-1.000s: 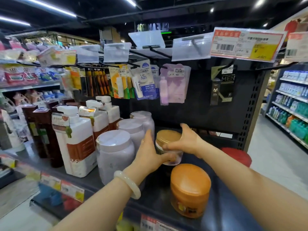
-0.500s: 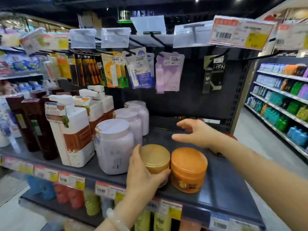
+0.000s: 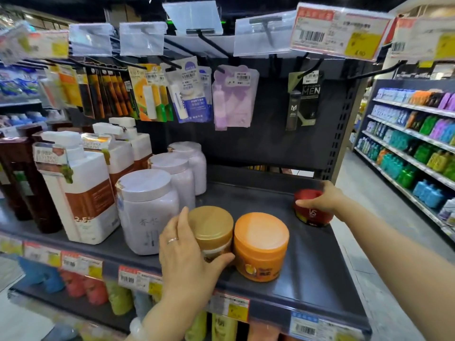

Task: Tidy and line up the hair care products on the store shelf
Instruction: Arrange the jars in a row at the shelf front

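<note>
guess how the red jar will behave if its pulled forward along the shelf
The red jar looks squat and wide, so it should slide rather than tip. Its rigid glossy wall may be a bit slippery, but the right hand grips over its top. The shelf ahead looks flat and smooth.

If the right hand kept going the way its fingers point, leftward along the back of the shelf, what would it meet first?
The right hand already grips the red jar. Beyond it, bare shelf, then probably the rearmost white jar, though depth is unclear.
</note>
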### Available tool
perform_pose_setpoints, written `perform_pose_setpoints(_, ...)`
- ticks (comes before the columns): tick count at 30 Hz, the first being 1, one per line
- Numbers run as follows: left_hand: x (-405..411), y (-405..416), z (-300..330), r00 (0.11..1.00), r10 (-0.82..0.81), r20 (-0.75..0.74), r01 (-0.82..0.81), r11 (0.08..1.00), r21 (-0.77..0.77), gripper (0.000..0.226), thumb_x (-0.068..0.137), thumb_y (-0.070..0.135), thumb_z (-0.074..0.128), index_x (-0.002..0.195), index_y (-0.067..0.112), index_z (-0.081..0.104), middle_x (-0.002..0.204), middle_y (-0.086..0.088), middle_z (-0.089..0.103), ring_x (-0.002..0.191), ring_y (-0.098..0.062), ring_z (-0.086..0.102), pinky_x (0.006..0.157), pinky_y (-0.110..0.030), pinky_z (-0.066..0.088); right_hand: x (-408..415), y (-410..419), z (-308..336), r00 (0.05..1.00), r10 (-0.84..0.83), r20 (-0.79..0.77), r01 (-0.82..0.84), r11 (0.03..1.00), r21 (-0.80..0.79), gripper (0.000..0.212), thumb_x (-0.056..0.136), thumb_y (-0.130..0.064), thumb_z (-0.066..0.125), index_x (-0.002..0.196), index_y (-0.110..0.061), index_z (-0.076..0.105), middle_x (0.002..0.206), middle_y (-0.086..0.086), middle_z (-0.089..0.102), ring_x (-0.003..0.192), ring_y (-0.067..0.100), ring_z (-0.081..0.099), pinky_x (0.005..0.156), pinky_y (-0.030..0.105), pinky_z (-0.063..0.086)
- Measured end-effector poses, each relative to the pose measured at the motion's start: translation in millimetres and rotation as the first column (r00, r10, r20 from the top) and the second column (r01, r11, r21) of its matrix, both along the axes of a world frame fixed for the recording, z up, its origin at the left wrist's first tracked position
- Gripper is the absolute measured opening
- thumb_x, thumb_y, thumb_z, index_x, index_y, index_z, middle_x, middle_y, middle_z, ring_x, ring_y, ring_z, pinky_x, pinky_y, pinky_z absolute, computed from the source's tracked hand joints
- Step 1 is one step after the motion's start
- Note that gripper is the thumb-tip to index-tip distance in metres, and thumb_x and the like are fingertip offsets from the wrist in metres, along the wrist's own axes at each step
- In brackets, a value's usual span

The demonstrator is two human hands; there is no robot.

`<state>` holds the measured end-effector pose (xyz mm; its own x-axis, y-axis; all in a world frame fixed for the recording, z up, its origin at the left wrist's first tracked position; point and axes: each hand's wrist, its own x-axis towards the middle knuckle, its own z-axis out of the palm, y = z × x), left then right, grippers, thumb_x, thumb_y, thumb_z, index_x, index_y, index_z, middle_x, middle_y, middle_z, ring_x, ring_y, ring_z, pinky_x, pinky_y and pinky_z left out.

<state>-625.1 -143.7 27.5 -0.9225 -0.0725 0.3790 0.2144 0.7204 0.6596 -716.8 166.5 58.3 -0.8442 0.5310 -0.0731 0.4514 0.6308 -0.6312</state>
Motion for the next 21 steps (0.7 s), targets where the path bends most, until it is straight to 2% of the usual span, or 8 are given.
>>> perform_pose_setpoints(2,4.0,5.1,9.7,0.987,-0.078,-0.144,0.073,0.996,-0.045,0.115,0.060,0.044,0.082,0.147,0.022,0.009,0.146,-0.001,0.014,0.130,-0.008,0.006,0.112,-0.031,0.014,0.8,-0.2,1.6,1.000,0.013,-0.019,-0.013,1.000,-0.025,0.101,0.058,-0.043,0.084,0.138,-0.015,0.030,0.139,0.016,0.042,0.125,0.038,0.043,0.101,0.050,0.042)
perform_pose_setpoints(4,1.2,9.6,20.9,0.959,-0.215,-0.186,0.201,0.975,-0.095,0.109,0.059,0.043,0.083,0.145,0.025,0.017,0.149,0.003,0.013,0.132,-0.006,0.007,0.111,-0.027,0.013,4.6,-3.2,5.0,0.999,0.033,-0.016,-0.033,0.999,-0.008,0.102,0.055,-0.042,0.085,0.137,-0.015,0.030,0.137,0.016,0.044,0.124,0.037,0.044,0.100,0.049,0.043)
perform_pose_setpoints(6,-4.6,13.7,32.8,0.924,-0.371,-0.095,0.357,0.925,-0.131,0.101,0.062,0.045,0.081,0.143,0.030,0.022,0.152,0.008,0.009,0.138,-0.007,0.007,0.112,-0.026,0.012,10.9,-9.0,8.7,0.997,0.076,0.002,-0.076,0.997,0.026,0.111,0.043,-0.047,0.085,0.135,-0.016,0.031,0.134,0.014,0.049,0.122,0.036,0.047,0.099,0.050,0.044)
perform_pose_setpoints(9,-18.2,17.7,43.7,0.880,-0.474,0.039,0.471,0.860,-0.197,0.086,0.065,0.050,0.076,0.138,0.034,0.034,0.153,0.011,0.012,0.140,-0.011,0.013,0.112,-0.029,0.017,27.2,-21.3,12.4,0.988,0.150,0.019,-0.151,0.988,0.023,0.118,0.041,-0.046,0.086,0.139,-0.017,0.027,0.137,0.011,0.047,0.123,0.033,0.047,0.099,0.048,0.045)
perform_pose_setpoints(14,-30.1,28.2,42.4,0.834,-0.539,0.119,0.549,0.788,-0.279,0.074,0.069,0.056,0.070,0.133,0.029,0.045,0.148,0.005,0.029,0.136,-0.014,0.026,0.109,-0.027,0.022,63.7,-39.4,22.7,0.981,0.195,-0.006,-0.195,0.980,-0.037,0.111,0.060,-0.035,0.085,0.145,-0.018,0.017,0.150,0.010,0.030,0.133,0.031,0.037,0.103,0.044,0.041)
perform_pose_setpoints(18,-31.1,33.3,39.2,0.817,-0.542,0.199,0.572,0.714,-0.404,0.071,0.073,0.065,0.060,0.133,0.029,0.045,0.142,0.004,0.041,0.128,-0.017,0.037,0.106,-0.033,0.031,94.4,-55.1,36.3,0.974,0.228,-0.003,-0.228,0.973,-0.027,0.108,0.061,-0.035,0.084,0.145,-0.020,0.018,0.149,0.010,0.031,0.131,0.030,0.038,0.100,0.041,0.042)
perform_pose_setpoints(21,-31.4,33.2,40.0,0.809,-0.551,0.203,0.581,0.699,-0.417,0.069,0.075,0.066,0.057,0.132,0.029,0.047,0.139,0.003,0.044,0.124,-0.019,0.043,0.102,-0.035,0.037,111.9,-62.0,39.0,0.973,0.229,0.014,-0.229,0.973,-0.010,0.107,0.062,-0.034,0.084,0.145,-0.021,0.018,0.147,0.009,0.033,0.129,0.028,0.040,0.095,0.038,0.043)
